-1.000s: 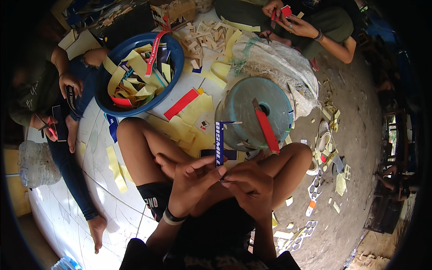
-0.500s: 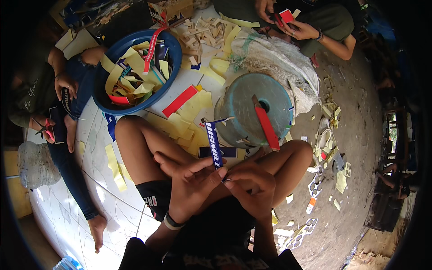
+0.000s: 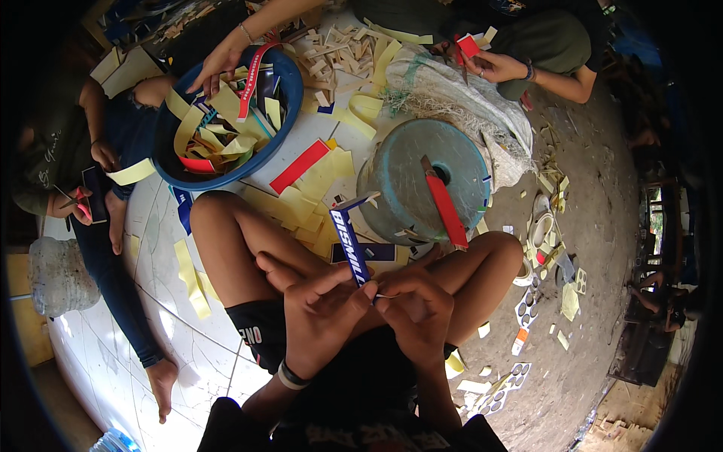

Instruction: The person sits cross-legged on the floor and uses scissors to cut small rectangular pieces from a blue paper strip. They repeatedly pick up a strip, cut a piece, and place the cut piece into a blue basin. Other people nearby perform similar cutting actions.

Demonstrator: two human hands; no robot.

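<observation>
Between my hands, over my crossed legs, is a narrow blue strip [image 3: 346, 242] with white lettering, bent at its far end into a short pale arm. My left hand [image 3: 322, 310] grips its near end between thumb and fingers. Close beside it, my right hand [image 3: 418, 307] pinches at that same end, where a thin pale edge shows at the fingertips. Just what lies under those fingertips is hidden. Beyond the strip, a red-covered stick [image 3: 446, 211] lies on an upturned grey-green round tub [image 3: 399, 154]. Cream strips [image 3: 305, 203] and a red strip [image 3: 300, 166] lie on the floor ahead.
A blue basin [image 3: 169, 177] of paper strips stands at far left, with a co-worker's hand [image 3: 218, 66] in it. Wood pieces [image 3: 339, 56] and a white sack [image 3: 489, 113] lie at the back. Another person holds scissors [image 3: 75, 202] at left. Scraps litter the right-hand floor.
The blue strip has tilted, its far end moving left and slightly nearer. A co-worker's hand has come into the basin. The person at left now holds out a cream strip.
</observation>
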